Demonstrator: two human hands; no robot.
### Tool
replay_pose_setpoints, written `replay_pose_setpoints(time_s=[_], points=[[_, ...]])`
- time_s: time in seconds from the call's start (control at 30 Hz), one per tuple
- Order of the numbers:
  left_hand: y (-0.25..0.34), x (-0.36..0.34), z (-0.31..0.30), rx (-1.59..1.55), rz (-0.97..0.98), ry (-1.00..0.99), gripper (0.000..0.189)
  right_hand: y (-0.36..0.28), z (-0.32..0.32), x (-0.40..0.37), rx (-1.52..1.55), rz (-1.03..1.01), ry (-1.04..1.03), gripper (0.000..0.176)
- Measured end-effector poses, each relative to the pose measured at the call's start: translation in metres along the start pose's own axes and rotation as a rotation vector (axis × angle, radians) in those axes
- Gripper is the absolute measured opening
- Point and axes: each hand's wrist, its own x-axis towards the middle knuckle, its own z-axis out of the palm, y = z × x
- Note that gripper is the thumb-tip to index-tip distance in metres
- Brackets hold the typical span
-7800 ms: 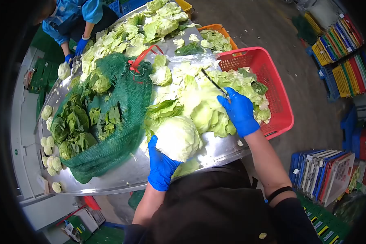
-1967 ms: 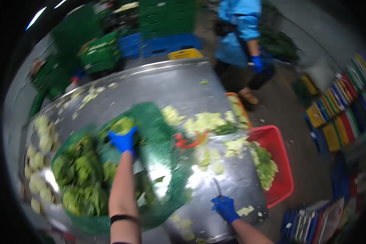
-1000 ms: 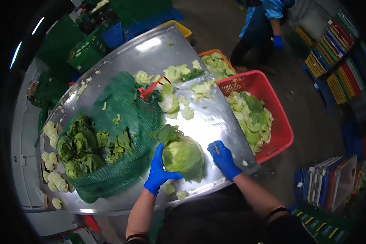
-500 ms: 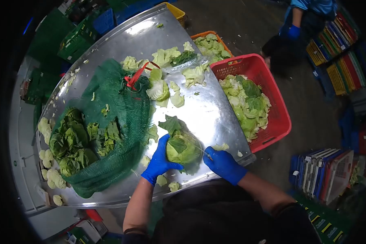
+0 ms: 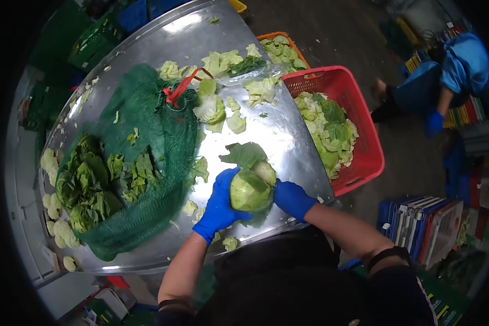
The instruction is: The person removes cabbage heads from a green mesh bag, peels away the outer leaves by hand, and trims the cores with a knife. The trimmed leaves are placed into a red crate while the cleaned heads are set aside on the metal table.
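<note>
A green cabbage [image 5: 251,191] rests on the metal table [image 5: 280,146], with a dark outer leaf [image 5: 244,154] spread out at its far side. My left hand [image 5: 220,204], in a blue glove, is wrapped round the cabbage's left side. On its right side my right hand [image 5: 292,200], also gloved in blue, is closed against the cabbage; what it grips is hidden. Left of them lies a green net bag [image 5: 171,157] with a red tie [image 5: 183,88] and dark cabbage heads [image 5: 89,176] on it. A pale trimmed cabbage [image 5: 210,110] sits beyond.
Off the table's right edge stands a red crate [image 5: 370,146] with cabbage leaves, beside an orange crate [image 5: 296,44]. Loose leaves [image 5: 261,91] and plastic film lie on the table. A person in blue [image 5: 464,65] is at the upper right. Stacked crates [image 5: 421,225] stand at right.
The cabbage has turned, and its cut stem side now shows. My right hand has moved in against it; the thin blade seen before is hidden. The person in blue has moved into fuller view.
</note>
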Motion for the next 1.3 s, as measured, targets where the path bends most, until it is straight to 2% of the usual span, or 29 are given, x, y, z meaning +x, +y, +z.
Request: replay_pose_setpoints(time_s=[0.07,0.13,0.17,0.23,0.3,0.37,0.4,0.43,0.47,0.5,0.57,0.6,0.67,0.73,0.8,0.83,0.93,1.0,1.03,1.1,1.13,1.2,1.23,1.27,1.3], points=[[-0.003,-0.011,-0.003,-0.03,0.024,-0.004,0.117,-0.006,-0.008,-0.004,0.028,-0.012,-0.024,0.039],[-0.005,-0.012,-0.005,-0.163,0.062,-0.008,0.118,-0.01,-0.022,-0.012,0.367,-0.02,-0.136,0.057],[-0.003,-0.019,-0.004,-0.167,0.054,-0.003,0.118,-0.012,-0.024,-0.019,0.365,-0.021,-0.145,0.057],[0.006,-0.022,-0.008,-0.379,-0.016,-0.017,0.116,-0.014,-0.035,-0.024,0.702,0.016,-0.104,0.068],[0.011,-0.027,-0.008,-0.373,0.044,-0.015,0.111,-0.019,-0.045,-0.037,0.704,0.028,-0.094,0.069],[0.011,-0.028,0.004,-0.551,-0.105,0.166,0.104,-0.024,-0.048,-0.046,0.391,-0.069,0.06,0.055],[0.006,-0.029,0.017,-0.382,-0.175,0.27,0.099,-0.017,-0.042,-0.045,0.39,-0.078,0.054,0.055],[0.006,-0.031,0.023,-0.378,-0.18,0.276,0.099,-0.002,-0.029,-0.04,0.521,-0.101,0.131,0.058],[0.006,-0.032,0.026,-0.556,-0.258,0.305,0.098,0.013,-0.014,-0.032,0.652,-0.123,0.208,0.061],[0.006,-0.034,0.026,-0.735,-0.331,0.332,0.097,0.03,0.001,-0.01,0.805,-0.214,0.497,0.046],[0.007,-0.041,0.024,-0.742,-0.356,0.347,0.098,0.014,-0.074,-0.022,0.877,0.384,0.344,0.034],[0.008,-0.043,0.024,-0.758,-0.357,0.328,0.098,0.019,-0.079,-0.024,0.877,0.376,0.343,0.034],[0.01,-0.041,0.022,-0.774,-0.355,0.314,0.098,0.01,-0.094,-0.029,0.298,0.049,0.436,0.032],[0.015,-0.033,0.023,-0.73,-0.346,0.301,0.096,-0.034,-0.083,-0.044,0.288,-0.12,0.472,0.042],[0.017,-0.027,0.023,-0.734,-0.347,0.302,0.093,-0.07,-0.066,-0.054,0.225,-0.002,0.365,0.06],[0.014,-0.027,0.026,-0.731,-0.346,0.3,0.093,-0.073,-0.052,-0.054,0.167,-0.106,0.417,0.064],[0.003,-0.032,0.039,-0.682,-0.291,0.417,0.091,-0.077,-0.031,-0.045,0.075,-0.095,0.373,0.061],[0.013,-0.034,0.045,-0.696,-0.3,0.428,0.091,-0.049,-0.018,-0.017,0.423,-0.155,0.39,0.054],[0.016,-0.034,0.044,-0.705,-0.294,0.452,0.091,-0.033,-0.024,-0.003,0.678,0.088,0.3,0.046],[-0.001,-0.041,0.046,-0.53,-0.257,0.433,0.092,-0.015,-0.035,0.006,0.4,-0.065,0.357,0.04],[0.007,-0.044,0.046,-0.688,-0.241,0.44,0.093,-0.021,-0.038,0.003,0.398,-0.063,0.353,0.04],[0.006,-0.05,0.039,-0.758,-0.228,0.391,0.094,-0.039,-0.044,-0.005,0.213,-0.056,0.328,0.036],[0.004,-0.053,0.032,-0.825,-0.208,0.344,0.095,-0.025,-0.042,0.002,0.214,-0.058,0.326,0.036],[0.002,-0.056,0.022,-0.857,-0.244,0.239,0.097,0.002,-0.038,0.012,0.132,0.063,0.374,0.036],[-0.005,-0.057,0.016,-0.857,-0.246,0.247,0.097,0.015,-0.035,0.019,0.048,0.182,0.422,0.037]])
